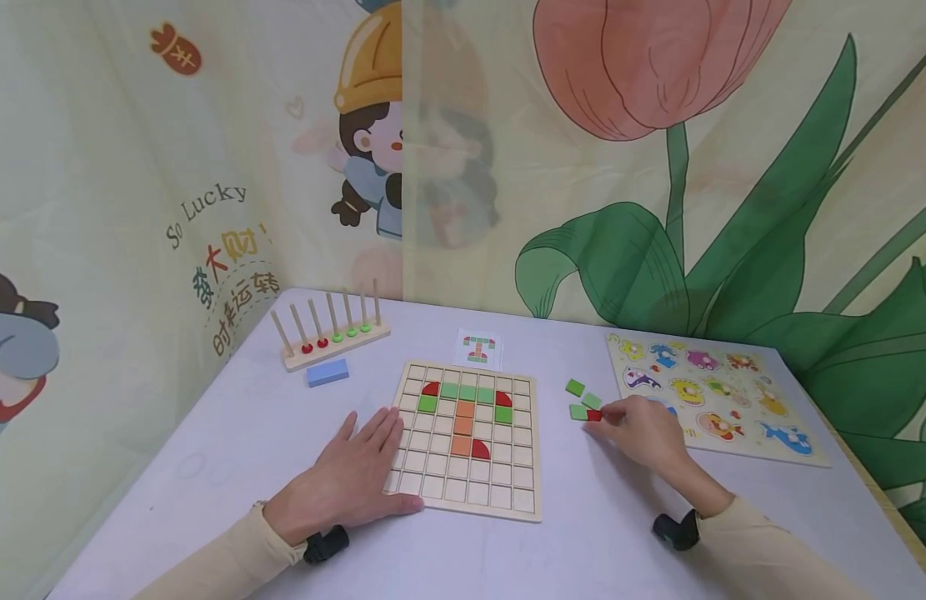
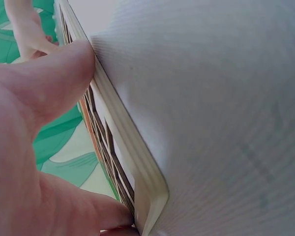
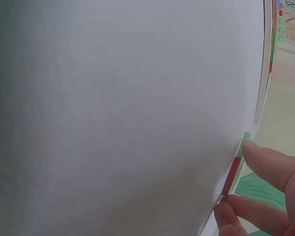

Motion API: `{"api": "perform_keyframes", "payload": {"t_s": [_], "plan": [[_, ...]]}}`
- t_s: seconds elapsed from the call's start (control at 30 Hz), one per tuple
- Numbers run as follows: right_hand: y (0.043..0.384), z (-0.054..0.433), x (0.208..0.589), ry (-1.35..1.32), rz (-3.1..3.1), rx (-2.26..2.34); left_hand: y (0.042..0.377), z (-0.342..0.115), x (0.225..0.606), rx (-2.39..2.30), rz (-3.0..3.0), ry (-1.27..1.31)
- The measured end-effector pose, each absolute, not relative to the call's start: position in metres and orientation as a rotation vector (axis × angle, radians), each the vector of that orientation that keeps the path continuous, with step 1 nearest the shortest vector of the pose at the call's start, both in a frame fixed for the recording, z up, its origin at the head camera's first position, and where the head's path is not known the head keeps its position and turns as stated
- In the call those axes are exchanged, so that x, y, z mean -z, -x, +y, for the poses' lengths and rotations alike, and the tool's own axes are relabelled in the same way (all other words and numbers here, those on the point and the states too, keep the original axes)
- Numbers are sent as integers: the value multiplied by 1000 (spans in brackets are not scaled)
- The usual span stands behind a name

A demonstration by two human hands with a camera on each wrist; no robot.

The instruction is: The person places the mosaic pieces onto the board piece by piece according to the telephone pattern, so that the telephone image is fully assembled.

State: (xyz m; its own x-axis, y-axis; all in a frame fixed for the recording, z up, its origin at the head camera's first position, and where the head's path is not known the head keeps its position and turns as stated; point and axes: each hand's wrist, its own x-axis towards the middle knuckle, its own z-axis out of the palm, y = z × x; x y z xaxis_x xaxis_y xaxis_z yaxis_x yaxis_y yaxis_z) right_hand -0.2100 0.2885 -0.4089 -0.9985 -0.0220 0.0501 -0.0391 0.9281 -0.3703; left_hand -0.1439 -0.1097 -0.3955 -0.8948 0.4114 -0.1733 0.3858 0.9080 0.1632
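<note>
A square wooden grid board [image 1: 523, 483] lies on the table, with red, green and orange tiles set in some of its cells. My left hand [image 1: 350, 471] rests along the board's left side, fingers stretched over the edge and thumb against the near edge. In the left wrist view, the thumb [image 2: 64, 73] touches the board's rim [image 2: 132, 137]. Right of the board, my right hand [image 1: 646, 429] pinches a red tile [image 1: 594, 415] between thumb and fingers. That red tile [image 3: 231, 176] sits beside a green tile [image 1: 578, 412]. Two more green tiles [image 1: 575, 387] lie just behind.
Behind the board is a pattern card [image 1: 479, 350]. A peg stand [image 1: 338, 343] with red and green beads stands back left, a blue block [image 1: 327, 372] before it. On the right lies an animal puzzle board [image 1: 733, 454], partly behind my right hand. Printed curtains hang behind the table.
</note>
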Motion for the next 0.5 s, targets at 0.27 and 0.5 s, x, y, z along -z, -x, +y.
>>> {"api": "perform_keyframes", "payload": {"t_s": [0.27,0.5], "plan": [[214,283,409,-99,-3045,-571,144,-109,396,-184,2864,-601],[212,281,408,-121,-3065,-574,145,-109,396,-176,2858,-598]]}}
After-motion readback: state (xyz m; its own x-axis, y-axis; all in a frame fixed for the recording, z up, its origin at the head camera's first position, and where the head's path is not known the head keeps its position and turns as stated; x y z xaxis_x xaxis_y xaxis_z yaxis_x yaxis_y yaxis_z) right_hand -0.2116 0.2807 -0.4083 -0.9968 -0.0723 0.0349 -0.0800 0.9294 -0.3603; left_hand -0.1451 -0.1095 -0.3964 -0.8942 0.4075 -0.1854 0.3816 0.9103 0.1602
